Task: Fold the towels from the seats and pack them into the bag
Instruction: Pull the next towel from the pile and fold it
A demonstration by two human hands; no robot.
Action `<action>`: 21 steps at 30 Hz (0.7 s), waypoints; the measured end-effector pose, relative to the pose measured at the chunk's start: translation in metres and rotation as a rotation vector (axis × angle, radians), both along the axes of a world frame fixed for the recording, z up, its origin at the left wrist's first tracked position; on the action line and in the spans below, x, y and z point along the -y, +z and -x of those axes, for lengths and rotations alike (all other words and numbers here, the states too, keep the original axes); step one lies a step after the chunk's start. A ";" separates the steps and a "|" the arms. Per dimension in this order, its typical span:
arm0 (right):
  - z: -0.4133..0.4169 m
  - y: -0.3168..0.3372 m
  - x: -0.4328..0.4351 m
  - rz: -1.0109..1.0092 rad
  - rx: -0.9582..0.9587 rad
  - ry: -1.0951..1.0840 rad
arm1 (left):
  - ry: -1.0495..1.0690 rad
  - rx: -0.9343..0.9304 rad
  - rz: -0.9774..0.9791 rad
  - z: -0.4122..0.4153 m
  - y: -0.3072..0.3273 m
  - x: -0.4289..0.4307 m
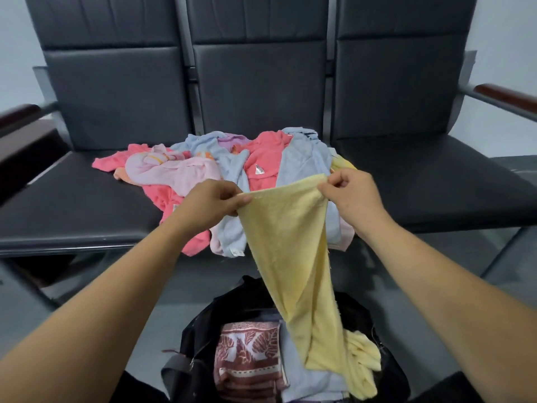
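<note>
A pale yellow towel (293, 257) hangs in front of me, stretched by its top edge. My left hand (209, 203) pinches its left corner and my right hand (353, 196) pinches its right corner. The towel's lower end droops into an open black bag (200, 338) on the floor at my feet. Inside the bag lie a folded red-and-white patterned towel (247, 356) and a folded light blue one (308, 382). Behind my hands, a loose pile of pink, coral, light blue and lilac towels (232, 167) covers the middle seat.
A row of three black padded seats (87, 199) runs across the view, with wooden armrests (505, 96) at both ends. Grey floor lies below the seat front, around the bag.
</note>
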State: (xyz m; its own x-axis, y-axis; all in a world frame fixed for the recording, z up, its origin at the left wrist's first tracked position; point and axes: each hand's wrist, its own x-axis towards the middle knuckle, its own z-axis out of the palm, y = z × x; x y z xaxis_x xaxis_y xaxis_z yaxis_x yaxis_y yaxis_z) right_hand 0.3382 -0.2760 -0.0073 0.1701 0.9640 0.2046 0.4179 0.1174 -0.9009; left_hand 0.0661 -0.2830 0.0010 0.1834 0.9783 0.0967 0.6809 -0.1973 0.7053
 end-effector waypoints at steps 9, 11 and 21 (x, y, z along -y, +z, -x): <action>0.007 0.118 0.000 -0.092 -0.395 0.114 | 0.057 0.210 -0.268 -0.007 0.131 0.002; 0.003 0.163 0.008 -0.097 -0.505 0.267 | -0.131 0.468 -0.159 -0.006 0.170 0.014; 0.003 0.197 0.044 -0.036 -0.536 0.313 | -0.032 0.287 -0.252 0.010 0.205 0.045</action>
State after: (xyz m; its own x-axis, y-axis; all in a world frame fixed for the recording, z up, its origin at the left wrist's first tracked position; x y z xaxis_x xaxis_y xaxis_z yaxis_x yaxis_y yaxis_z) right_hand 0.3352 -0.3204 0.1893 -0.0312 0.9789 0.2018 -0.1505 0.1950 -0.9692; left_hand 0.0564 -0.3277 0.2061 0.1439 0.9116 0.3851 0.4534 -0.4067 0.7931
